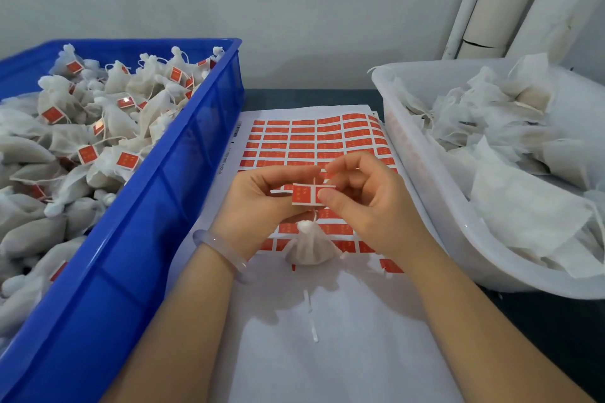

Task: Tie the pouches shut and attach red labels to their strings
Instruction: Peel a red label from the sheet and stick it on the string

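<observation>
Fingers (288, 173) of your left hand (258, 203) and right hand (370, 209) pinch a red label (304, 195) on the string (316, 215); the tied pouch (309, 249) sits below, over the label sheet (327, 137).

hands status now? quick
Left hand: pinches the red label.
Right hand: pinches the same label, over the string.

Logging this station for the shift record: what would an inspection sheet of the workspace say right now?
Surface: dark table under white label sheets.
Job's things: tied pouch below red label; labelled pouches in blue crate; unlabelled pouches in white tub.
Clutter: paper strips on the sheets.
Grippers: left hand and right hand both pinch the red label.
Cables: nothing seen.
Surroundings: grey wall, white pipes.
</observation>
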A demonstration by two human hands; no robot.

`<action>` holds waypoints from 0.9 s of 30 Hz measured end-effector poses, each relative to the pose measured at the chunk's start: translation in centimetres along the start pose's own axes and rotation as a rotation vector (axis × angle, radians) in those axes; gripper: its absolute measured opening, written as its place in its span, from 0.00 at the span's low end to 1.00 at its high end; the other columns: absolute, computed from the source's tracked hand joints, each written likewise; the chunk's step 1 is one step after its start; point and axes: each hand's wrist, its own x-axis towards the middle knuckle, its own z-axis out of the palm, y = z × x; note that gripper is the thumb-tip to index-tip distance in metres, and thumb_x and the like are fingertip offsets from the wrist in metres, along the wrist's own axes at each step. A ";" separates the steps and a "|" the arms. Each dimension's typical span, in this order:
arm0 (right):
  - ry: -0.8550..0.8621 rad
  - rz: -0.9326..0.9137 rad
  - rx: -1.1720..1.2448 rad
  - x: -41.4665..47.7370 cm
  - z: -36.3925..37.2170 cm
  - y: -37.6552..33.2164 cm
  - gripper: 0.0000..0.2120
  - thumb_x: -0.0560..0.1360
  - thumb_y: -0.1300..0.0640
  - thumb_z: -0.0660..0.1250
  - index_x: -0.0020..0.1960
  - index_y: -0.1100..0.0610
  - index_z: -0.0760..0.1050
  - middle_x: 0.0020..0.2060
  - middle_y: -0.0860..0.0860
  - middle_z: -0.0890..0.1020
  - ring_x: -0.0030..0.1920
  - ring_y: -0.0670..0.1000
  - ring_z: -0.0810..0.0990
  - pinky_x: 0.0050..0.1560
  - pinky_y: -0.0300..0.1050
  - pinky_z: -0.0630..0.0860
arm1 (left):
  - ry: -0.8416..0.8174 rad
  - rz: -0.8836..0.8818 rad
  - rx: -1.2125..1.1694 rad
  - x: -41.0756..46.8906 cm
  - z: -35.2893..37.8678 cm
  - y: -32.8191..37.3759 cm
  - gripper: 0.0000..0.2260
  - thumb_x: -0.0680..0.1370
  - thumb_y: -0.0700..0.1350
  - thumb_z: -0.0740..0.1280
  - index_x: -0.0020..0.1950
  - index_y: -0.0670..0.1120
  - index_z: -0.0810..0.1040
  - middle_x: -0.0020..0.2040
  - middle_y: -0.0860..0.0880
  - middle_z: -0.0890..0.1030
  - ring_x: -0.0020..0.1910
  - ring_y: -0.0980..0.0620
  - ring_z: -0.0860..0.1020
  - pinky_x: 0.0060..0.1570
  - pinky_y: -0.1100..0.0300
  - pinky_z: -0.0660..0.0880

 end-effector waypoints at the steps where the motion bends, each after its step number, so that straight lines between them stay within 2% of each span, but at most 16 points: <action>1: 0.023 0.008 0.009 0.0 0.0 0.0 0.12 0.71 0.59 0.71 0.46 0.46 0.72 0.36 0.42 0.80 0.42 0.44 0.81 0.40 0.30 0.77 | 0.001 0.000 0.011 0.1 0.0 -0.1 0.13 0.70 0.36 0.71 0.45 0.55 0.83 0.41 0.56 0.85 0.40 0.53 0.84 0.33 0.66 0.78; 6: 0.063 0.027 0.015 0.2 -0.3 0.1 0.12 0.71 0.61 0.71 0.45 0.48 0.71 0.36 0.46 0.80 0.41 0.47 0.81 0.40 0.32 0.78 | -0.027 0.006 0.017 0.0 0.2 0.1 0.14 0.69 0.36 0.72 0.45 0.56 0.82 0.41 0.56 0.85 0.39 0.53 0.84 0.33 0.67 0.77; 13: 0.051 -0.027 -0.041 0.0 -0.2 0.2 0.13 0.70 0.61 0.72 0.44 0.47 0.70 0.39 0.46 0.80 0.43 0.46 0.80 0.41 0.33 0.78 | -0.088 0.008 0.033 0.1 0.2 0.0 0.16 0.69 0.34 0.72 0.45 0.55 0.82 0.43 0.53 0.85 0.39 0.51 0.84 0.37 0.64 0.79; 27: 0.028 0.032 -0.127 0.2 -0.6 0.0 0.14 0.69 0.59 0.74 0.44 0.48 0.70 0.39 0.50 0.81 0.41 0.49 0.81 0.41 0.39 0.81 | -0.145 0.067 0.071 0.0 0.1 -0.1 0.18 0.68 0.34 0.72 0.46 0.58 0.82 0.44 0.58 0.84 0.41 0.54 0.84 0.37 0.67 0.77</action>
